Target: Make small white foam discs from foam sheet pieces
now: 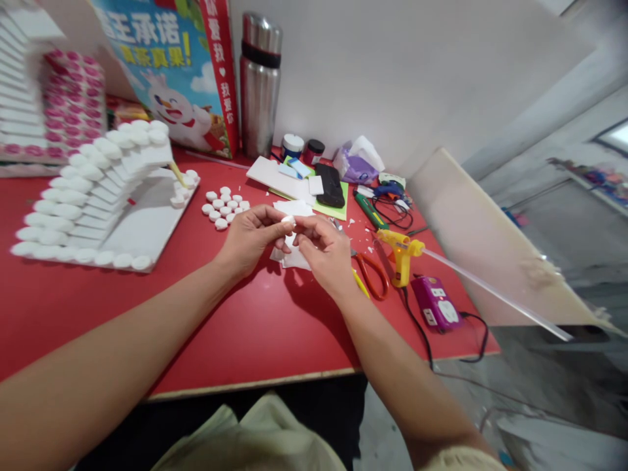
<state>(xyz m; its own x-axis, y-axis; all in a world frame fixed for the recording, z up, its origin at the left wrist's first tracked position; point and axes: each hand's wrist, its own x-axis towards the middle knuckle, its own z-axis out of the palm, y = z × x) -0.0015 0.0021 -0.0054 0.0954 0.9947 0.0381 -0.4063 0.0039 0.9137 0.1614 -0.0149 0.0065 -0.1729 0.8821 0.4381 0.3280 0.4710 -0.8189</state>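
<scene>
A small white round disc (pixel 288 221) is pinched between the thumb and finger of my left hand (pixel 252 239). My right hand (pixel 326 252) meets it from the other side, its fingertips curled and pressed at the disc. Below the fingers lie pieces of white paper (pixel 297 257), partly covered by my hands. Just left of them several more white discs (pixel 226 207) are spread on the table. Farther left stands a white stepped model (pixel 118 196), edged with rows of the same kind of discs.
On the red table (pixel 235 340), red-handled pliers (pixel 373 275) lie beside my right hand. A yellow glue gun (pixel 401 252) with a long clear stick stands near a purple power box (pixel 436 304). Behind are a steel flask (pixel 261 85), a printed carton (pixel 171 72) and a black pouch (pixel 330 185).
</scene>
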